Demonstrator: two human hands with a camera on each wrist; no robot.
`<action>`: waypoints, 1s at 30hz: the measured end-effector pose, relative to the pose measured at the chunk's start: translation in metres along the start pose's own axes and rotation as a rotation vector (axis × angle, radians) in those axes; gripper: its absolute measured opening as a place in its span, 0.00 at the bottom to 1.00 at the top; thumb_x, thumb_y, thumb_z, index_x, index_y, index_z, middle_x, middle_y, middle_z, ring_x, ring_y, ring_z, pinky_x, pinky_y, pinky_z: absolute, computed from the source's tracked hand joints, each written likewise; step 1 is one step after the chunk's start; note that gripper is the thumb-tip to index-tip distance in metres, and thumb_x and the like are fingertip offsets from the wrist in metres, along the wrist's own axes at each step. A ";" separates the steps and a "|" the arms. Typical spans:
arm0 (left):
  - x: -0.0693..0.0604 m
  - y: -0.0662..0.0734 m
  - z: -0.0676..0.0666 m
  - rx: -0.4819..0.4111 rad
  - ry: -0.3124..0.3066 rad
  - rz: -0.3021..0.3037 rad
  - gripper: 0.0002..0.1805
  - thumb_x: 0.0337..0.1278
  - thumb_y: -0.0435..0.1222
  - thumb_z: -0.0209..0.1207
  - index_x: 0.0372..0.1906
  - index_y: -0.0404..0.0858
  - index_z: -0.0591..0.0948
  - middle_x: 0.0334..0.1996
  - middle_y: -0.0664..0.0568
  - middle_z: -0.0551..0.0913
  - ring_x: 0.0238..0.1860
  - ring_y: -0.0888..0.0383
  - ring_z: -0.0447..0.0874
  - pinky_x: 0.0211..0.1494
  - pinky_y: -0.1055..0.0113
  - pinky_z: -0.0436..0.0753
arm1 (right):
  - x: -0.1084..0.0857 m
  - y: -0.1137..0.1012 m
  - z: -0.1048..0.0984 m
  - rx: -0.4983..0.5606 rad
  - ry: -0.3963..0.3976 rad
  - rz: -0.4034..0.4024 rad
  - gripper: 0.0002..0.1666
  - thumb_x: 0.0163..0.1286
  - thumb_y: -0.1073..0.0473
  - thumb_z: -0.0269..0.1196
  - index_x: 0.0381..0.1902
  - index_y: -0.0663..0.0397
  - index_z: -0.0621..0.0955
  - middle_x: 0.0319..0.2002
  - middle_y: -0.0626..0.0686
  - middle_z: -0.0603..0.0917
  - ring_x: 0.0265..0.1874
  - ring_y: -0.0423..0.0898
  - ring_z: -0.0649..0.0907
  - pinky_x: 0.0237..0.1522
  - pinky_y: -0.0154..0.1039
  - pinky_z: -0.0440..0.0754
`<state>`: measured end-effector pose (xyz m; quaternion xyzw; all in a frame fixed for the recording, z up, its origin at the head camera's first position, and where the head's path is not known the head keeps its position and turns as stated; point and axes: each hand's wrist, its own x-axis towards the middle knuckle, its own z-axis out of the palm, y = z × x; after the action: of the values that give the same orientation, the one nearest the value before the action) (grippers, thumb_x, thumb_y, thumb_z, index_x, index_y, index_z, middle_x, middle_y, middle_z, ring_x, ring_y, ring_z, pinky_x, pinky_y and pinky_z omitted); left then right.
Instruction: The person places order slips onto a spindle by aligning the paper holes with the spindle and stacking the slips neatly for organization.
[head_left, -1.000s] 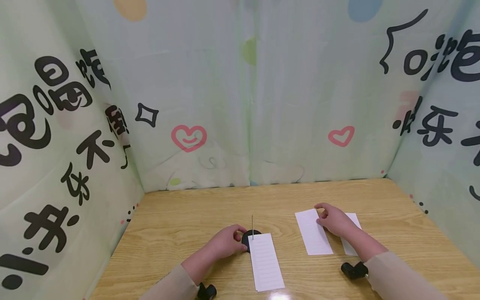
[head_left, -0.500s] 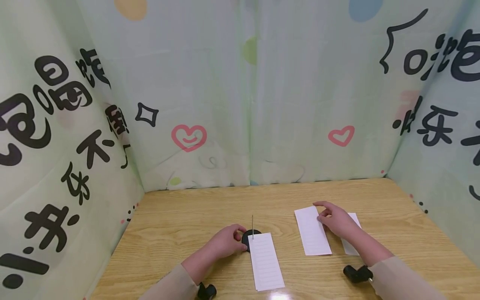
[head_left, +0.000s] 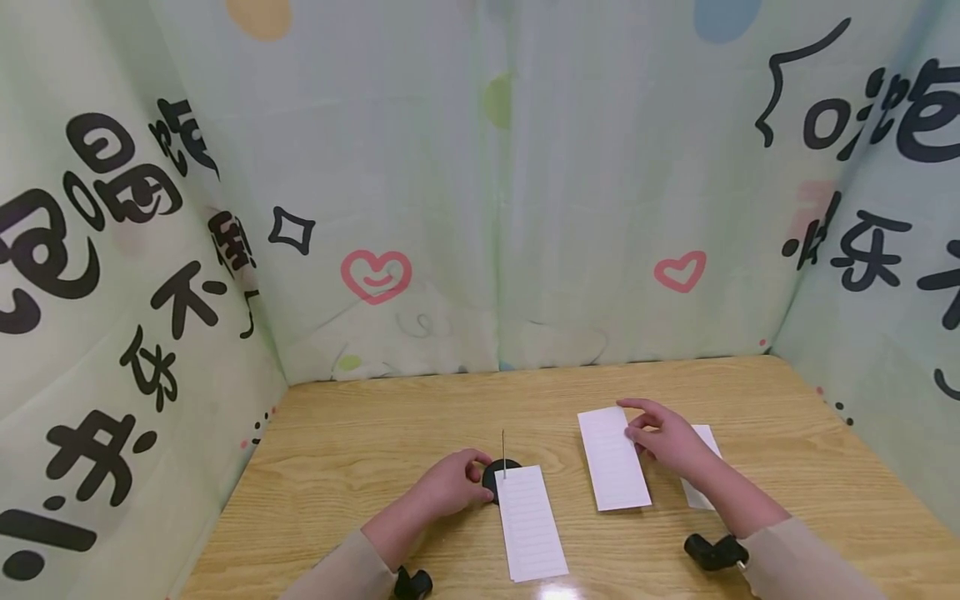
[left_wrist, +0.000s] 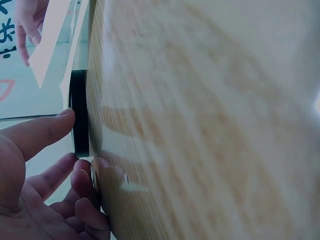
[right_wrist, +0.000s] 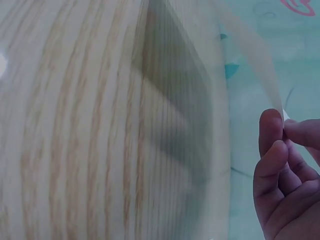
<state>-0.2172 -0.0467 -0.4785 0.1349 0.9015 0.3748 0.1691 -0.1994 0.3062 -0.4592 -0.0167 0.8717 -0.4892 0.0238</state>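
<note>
My left hand grips the round black base of a bill spike, thumb and fingers at its edge. From the base a thin upright needle rises. Lined white slips lie at the needle, covering the base's right side and reaching over the table. Between thumb and fingertips my right hand pinches one white lined slip by its right edge. In the right wrist view that slip is raised off the wood. Another white slip lies under the right forearm, partly hidden.
A wood-grain table spreads under everything. Printed curtains close it in at the back and both sides. Black camera mounts sit at both wrists, one of them at the right sleeve.
My right hand has drawn the pinched slip a little to the left, and the slip has lifted from the table. The left hand and spike stay put.
</note>
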 end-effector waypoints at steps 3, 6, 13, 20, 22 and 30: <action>-0.001 0.001 0.000 -0.001 0.002 -0.008 0.23 0.51 0.35 0.73 0.53 0.42 0.80 0.35 0.51 0.75 0.36 0.52 0.72 0.41 0.56 0.72 | 0.000 -0.003 0.002 0.039 -0.005 -0.005 0.30 0.73 0.67 0.59 0.70 0.59 0.67 0.36 0.57 0.80 0.28 0.50 0.77 0.26 0.40 0.76; -0.001 0.001 0.000 0.000 0.002 -0.009 0.23 0.51 0.35 0.73 0.53 0.42 0.80 0.35 0.51 0.75 0.36 0.52 0.72 0.41 0.56 0.71 | -0.001 -0.007 0.004 0.052 -0.013 -0.014 0.30 0.73 0.66 0.59 0.70 0.59 0.67 0.37 0.57 0.80 0.29 0.51 0.78 0.26 0.40 0.76; -0.002 0.002 -0.001 -0.011 0.003 -0.005 0.23 0.51 0.34 0.72 0.53 0.42 0.80 0.35 0.51 0.75 0.36 0.52 0.72 0.40 0.57 0.71 | -0.003 -0.018 0.008 0.104 -0.029 -0.027 0.30 0.72 0.66 0.59 0.71 0.59 0.67 0.38 0.58 0.79 0.29 0.51 0.78 0.28 0.41 0.78; -0.002 0.002 -0.001 -0.003 -0.003 0.004 0.23 0.51 0.34 0.72 0.54 0.41 0.79 0.35 0.50 0.75 0.35 0.52 0.72 0.39 0.57 0.71 | -0.003 -0.029 0.012 0.169 -0.051 -0.065 0.30 0.72 0.67 0.60 0.70 0.61 0.68 0.38 0.60 0.78 0.29 0.51 0.79 0.27 0.39 0.78; -0.002 0.002 -0.001 0.000 -0.005 0.002 0.23 0.51 0.34 0.72 0.54 0.42 0.79 0.35 0.51 0.75 0.36 0.52 0.72 0.39 0.57 0.71 | -0.003 -0.032 0.014 0.170 -0.052 -0.075 0.30 0.72 0.67 0.60 0.69 0.61 0.68 0.38 0.60 0.78 0.29 0.50 0.79 0.27 0.38 0.78; 0.000 0.001 0.000 0.002 -0.007 0.003 0.23 0.52 0.35 0.72 0.54 0.42 0.79 0.35 0.51 0.75 0.36 0.52 0.72 0.40 0.57 0.71 | -0.003 -0.042 0.020 0.192 -0.064 -0.098 0.29 0.72 0.66 0.60 0.69 0.60 0.68 0.38 0.60 0.78 0.29 0.50 0.79 0.27 0.38 0.78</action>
<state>-0.2168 -0.0463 -0.4776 0.1377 0.9010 0.3737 0.1717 -0.1948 0.2679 -0.4334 -0.0726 0.8176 -0.5704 0.0292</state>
